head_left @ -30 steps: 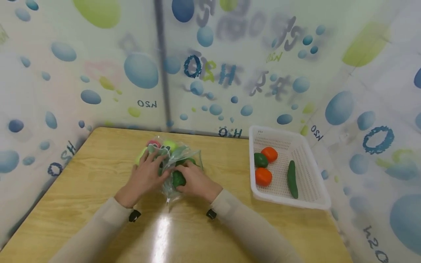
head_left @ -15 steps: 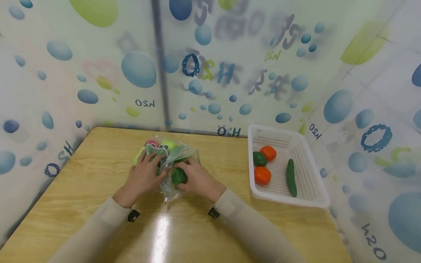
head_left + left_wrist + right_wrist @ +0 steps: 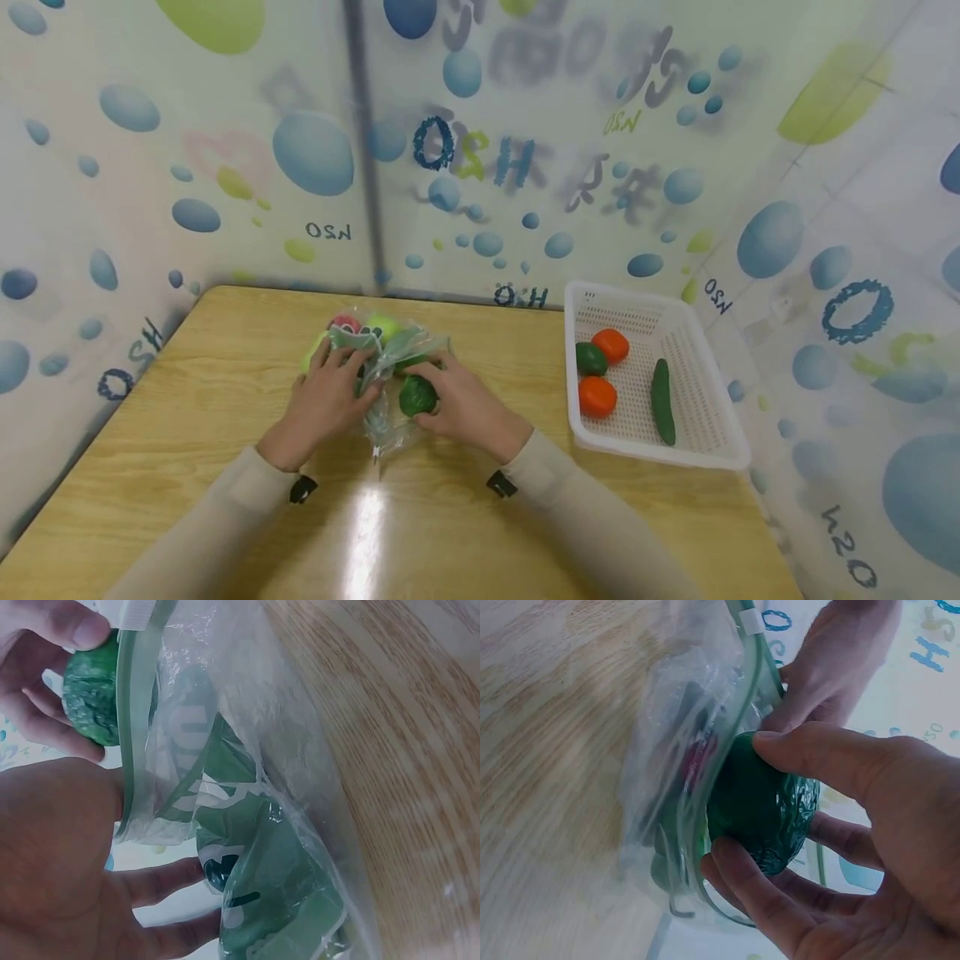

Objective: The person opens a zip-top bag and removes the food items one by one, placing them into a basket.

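A clear zip bag [image 3: 392, 435] with green print lies on the wooden table, its mouth to the right. Inside it are a pinkish-red item [image 3: 346, 322] and light green ones [image 3: 384, 327], partly hidden by the print. My left hand [image 3: 318, 410] holds the bag near its mouth, the fingers spread over the printed side. Between thumb and fingers, my right hand [image 3: 474, 410] grips a dark green, bumpy round fruit [image 3: 761, 799]. The fruit is at the bag's mouth, against the green zip rim [image 3: 129, 727] in the left wrist view.
A white perforated basket [image 3: 652, 456] stands at the right of the table. It holds two orange-red round fruits [image 3: 597, 397], a dark green round one [image 3: 591, 359] and a cucumber [image 3: 662, 402]. A patterned wall [image 3: 480, 208] rises behind the table.
My right hand has shifted slightly right with the green fruit, which now shows more plainly outside the bag. My left hand has stayed on the bag, almost unmoved.
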`<state>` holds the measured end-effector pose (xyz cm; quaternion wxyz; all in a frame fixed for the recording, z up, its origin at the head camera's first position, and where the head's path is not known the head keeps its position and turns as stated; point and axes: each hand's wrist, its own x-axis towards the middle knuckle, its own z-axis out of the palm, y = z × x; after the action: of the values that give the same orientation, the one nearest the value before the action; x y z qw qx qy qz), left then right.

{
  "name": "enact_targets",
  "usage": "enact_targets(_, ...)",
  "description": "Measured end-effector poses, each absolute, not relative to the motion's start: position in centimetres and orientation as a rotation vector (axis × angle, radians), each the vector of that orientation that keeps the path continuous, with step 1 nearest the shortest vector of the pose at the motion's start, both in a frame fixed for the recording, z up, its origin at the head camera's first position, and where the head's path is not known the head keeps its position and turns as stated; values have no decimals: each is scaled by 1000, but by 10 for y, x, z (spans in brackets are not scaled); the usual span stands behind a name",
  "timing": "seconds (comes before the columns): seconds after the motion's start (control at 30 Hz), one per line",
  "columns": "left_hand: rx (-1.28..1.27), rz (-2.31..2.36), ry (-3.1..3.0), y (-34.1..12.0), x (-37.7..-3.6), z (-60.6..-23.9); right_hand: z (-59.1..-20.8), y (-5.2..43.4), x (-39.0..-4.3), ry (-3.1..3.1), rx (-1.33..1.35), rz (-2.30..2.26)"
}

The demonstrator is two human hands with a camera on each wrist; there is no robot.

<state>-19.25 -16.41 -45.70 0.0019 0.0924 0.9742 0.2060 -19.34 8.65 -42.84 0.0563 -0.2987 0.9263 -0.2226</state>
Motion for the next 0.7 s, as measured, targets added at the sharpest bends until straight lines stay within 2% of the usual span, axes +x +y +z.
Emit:
enact_targets(0.27, 310, 679, 3101, -170, -196, -466, -414, 101, -183, 2821, -914, -780)
enact_targets(0.7, 296, 643, 3073, -166, -191, -460, -398, 141, -159, 2858, -818, -940)
